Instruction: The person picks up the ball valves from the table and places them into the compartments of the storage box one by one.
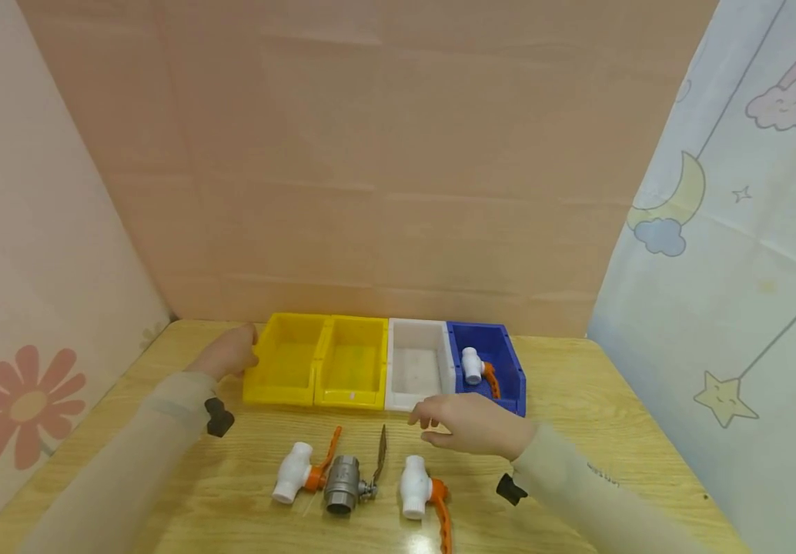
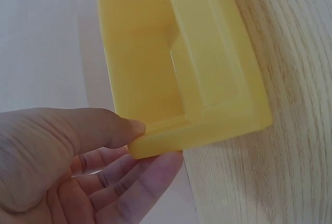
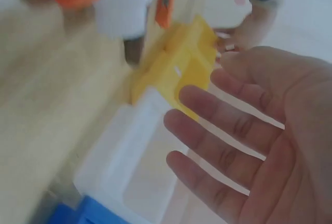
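Observation:
My left hand [image 1: 227, 354] pinches the outer wall of the leftmost yellow bin [image 2: 223, 115], thumb on the rim and fingers beneath it in the left wrist view. My right hand [image 1: 476, 423], fingers spread and holding nothing, hovers in front of the white bin [image 1: 417, 329]. Nearby on the table lie a white ball valve with an orange handle [image 1: 294, 471], a grey metal ball valve [image 1: 343, 483] and another white ball valve with an orange handle [image 1: 414, 486]. A similar white valve [image 1: 472, 366] rests inside the blue bin [image 1: 517, 377].
A second yellow bin [image 1: 352, 322] stands between the leftmost yellow bin and the white one, all in a row near the back edge of the wooden table [image 1: 578, 385]. Behind them rises a tan papered wall [image 1: 384, 169]; patterned panels [image 1: 717, 254] flank the table.

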`<act>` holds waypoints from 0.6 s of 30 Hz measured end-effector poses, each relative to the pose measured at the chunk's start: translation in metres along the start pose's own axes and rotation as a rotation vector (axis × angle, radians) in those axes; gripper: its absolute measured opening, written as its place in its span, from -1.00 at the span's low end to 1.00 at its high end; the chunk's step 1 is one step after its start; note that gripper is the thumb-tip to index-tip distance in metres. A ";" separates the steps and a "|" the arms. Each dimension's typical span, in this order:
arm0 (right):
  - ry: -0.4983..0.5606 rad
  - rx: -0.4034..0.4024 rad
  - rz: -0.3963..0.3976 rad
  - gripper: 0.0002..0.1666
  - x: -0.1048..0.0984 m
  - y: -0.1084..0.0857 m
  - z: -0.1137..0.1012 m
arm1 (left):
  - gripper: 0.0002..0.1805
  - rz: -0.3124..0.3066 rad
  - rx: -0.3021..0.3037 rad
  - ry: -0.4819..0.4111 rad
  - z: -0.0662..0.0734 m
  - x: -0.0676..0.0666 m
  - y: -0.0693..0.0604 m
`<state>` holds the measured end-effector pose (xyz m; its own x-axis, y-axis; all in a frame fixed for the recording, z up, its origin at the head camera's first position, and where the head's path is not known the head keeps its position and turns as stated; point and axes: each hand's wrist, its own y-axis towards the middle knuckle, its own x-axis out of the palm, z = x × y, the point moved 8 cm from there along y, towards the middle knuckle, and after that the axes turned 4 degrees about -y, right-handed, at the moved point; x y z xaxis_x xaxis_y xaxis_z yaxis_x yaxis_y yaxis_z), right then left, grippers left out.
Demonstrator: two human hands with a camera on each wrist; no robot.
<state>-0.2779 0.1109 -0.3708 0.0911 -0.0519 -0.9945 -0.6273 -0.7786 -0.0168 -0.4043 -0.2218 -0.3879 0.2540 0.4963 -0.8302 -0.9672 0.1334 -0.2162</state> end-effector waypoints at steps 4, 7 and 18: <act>-0.024 -0.004 -0.032 -0.64 0.016 -0.006 -0.010 | -0.62 0.006 0.010 0.007 0.002 -0.001 0.000; -0.006 0.026 -0.090 -0.49 0.029 -0.011 -0.011 | -0.63 0.009 0.017 0.009 0.002 -0.001 0.001; -0.006 0.013 -0.123 -0.10 0.052 -0.019 -0.019 | -0.59 0.004 0.003 -0.001 -0.001 0.001 0.001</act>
<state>-0.2464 0.1105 -0.4206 0.1633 0.0479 -0.9854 -0.6213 -0.7709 -0.1404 -0.4051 -0.2221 -0.3893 0.2501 0.4979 -0.8304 -0.9682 0.1339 -0.2114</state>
